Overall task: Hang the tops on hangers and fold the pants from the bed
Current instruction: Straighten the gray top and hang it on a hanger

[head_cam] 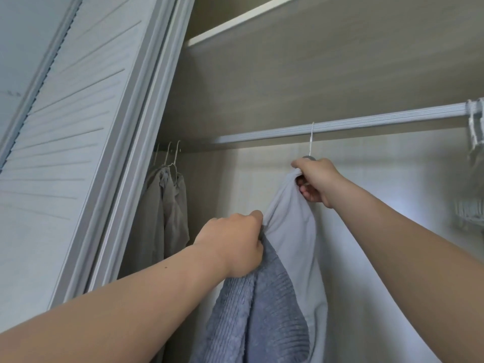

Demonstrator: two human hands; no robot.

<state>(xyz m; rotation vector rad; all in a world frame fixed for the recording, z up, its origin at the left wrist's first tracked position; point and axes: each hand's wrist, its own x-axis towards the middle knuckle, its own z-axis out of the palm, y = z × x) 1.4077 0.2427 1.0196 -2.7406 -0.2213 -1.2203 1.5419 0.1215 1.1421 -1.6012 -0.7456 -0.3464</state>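
A pale grey top [290,226] hangs from a wire hanger [311,138] whose hook sits over the closet rail [366,121]. My right hand [317,180] grips the top at its neck, just under the hook. Lower and to the left, my left hand [235,244] is closed on the shoulder edge of a blue ribbed knit top [264,313], where it meets the pale top. The blue knit hangs down in front of the pale top. Its hanger is hidden.
Two grey garments [167,210] hang on wire hangers at the rail's left end, beside the louvered sliding door [73,142]. Several white hangers [475,127] bunch at the rail's right end. A shelf [235,24] runs above the rail.
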